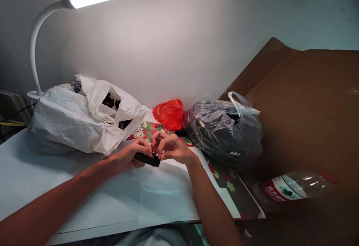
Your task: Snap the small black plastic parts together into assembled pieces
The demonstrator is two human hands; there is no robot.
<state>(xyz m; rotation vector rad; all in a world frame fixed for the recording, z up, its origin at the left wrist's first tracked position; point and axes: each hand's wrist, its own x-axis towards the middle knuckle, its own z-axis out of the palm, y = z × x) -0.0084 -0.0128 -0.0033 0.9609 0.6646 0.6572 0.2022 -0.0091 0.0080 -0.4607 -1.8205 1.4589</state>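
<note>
White-covered table (pixel 106 205) beneath left hand (pixel 137 149) and right hand (pixel 175 148). Rumpled white bag (pixel 67 120) farther off, left of both; grey see-through bag (pixel 224 134) beyond, to their right; smaller red bag (pixel 169 114) straight past them. The left hand grips a black piece (pixel 147 159) in its fingers; the right hand pinches its right end.

One head-worn camera looks forward and down from the near side of a counter (pixel 92 197) toward the pale wall (pixel 157 51) behind it. The view is close and wide, with the left hand (pixel 136 151) and right hand (pixel 172 149) just below its centre.
</note>
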